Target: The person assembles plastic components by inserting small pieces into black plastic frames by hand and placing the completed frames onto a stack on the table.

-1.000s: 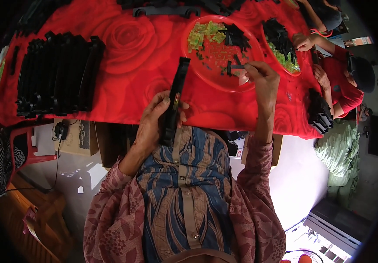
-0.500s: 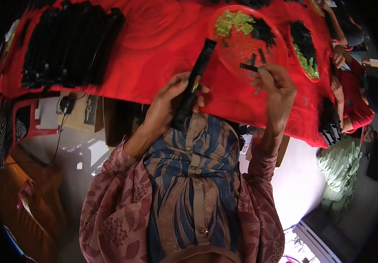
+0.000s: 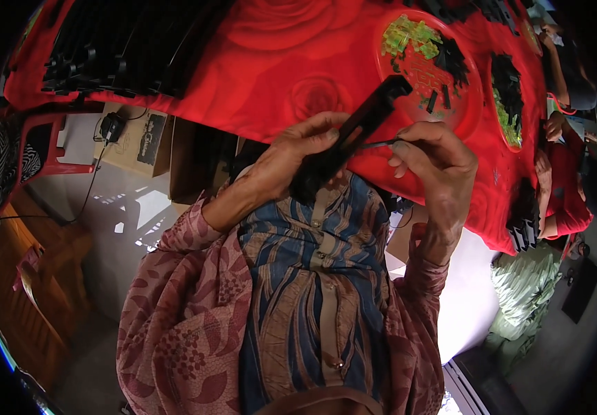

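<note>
My left hand (image 3: 305, 149) is closed around a long black plastic bar (image 3: 371, 114), tilted with its far end up to the right. My right hand (image 3: 440, 166) pinches a small thin black strip (image 3: 380, 144) between thumb and fingertips. The strip's tip is at the side of the bar near its middle; whether it touches, I cannot tell. Beyond the right hand lies a round red tray (image 3: 477, 104), holding yellow-green pieces (image 3: 410, 38) and small black strips (image 3: 455, 62).
A big pile of long black bars (image 3: 129, 52) covers the table's left side. A second red tray (image 3: 516, 147) with similar pieces lies at the right, near another person's hands (image 3: 543, 169). A red plastic chair (image 3: 52, 166) and cardboard boxes (image 3: 132, 142) stand below the table's left edge.
The right hand has brought the small strip down and left to the bar. The bar now leans further right. The head view has shifted, so the table sits higher.
</note>
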A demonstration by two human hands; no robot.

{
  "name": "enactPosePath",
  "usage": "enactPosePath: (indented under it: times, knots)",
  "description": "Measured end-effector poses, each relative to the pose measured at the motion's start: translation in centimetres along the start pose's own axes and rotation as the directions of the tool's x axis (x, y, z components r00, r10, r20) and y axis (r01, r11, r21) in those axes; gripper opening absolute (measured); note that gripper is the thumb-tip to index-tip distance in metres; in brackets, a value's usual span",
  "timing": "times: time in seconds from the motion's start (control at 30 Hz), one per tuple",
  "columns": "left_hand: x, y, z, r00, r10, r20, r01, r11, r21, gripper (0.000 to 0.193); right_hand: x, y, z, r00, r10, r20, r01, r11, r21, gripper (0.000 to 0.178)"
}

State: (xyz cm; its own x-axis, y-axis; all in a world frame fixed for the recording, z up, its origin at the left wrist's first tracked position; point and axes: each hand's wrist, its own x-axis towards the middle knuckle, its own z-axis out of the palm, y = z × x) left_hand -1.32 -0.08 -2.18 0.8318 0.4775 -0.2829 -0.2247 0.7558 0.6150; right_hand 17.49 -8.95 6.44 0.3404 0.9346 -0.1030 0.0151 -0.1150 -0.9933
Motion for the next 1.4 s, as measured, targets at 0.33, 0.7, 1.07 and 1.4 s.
enactPosePath:
  times: [0.33,0.7,1.07,1.4]
  knots:
    - [-0.1,-0.6,-0.4,0.996,-0.077,0.041,0.079,0.995,-0.063,0.036,1.0,0.3,0.5,0.99,0.113,0.086,-0.092,0.971,-0.221,0.009]
    - [-0.4,-0.8,-1.0,0.99,-0.079,0.121,0.087,0.994,-0.06,0.045,2.5,-0.9,0.7,0.952,0.241,0.187,-0.144,0.895,-0.423,0.007]
    - [-0.6,-0.5,-0.9,0.99,-0.082,0.112,0.081,0.997,0.01,0.048,2.6,0.0,1.2,0.948,0.228,0.223,-0.101,0.878,-0.468,0.01]
    - [-0.7,-0.5,-0.8,0.993,-0.109,0.048,0.106,0.993,0.058,0.044,2.6,0.8,1.4,0.964,0.175,0.198,-0.03,0.817,-0.576,0.011]
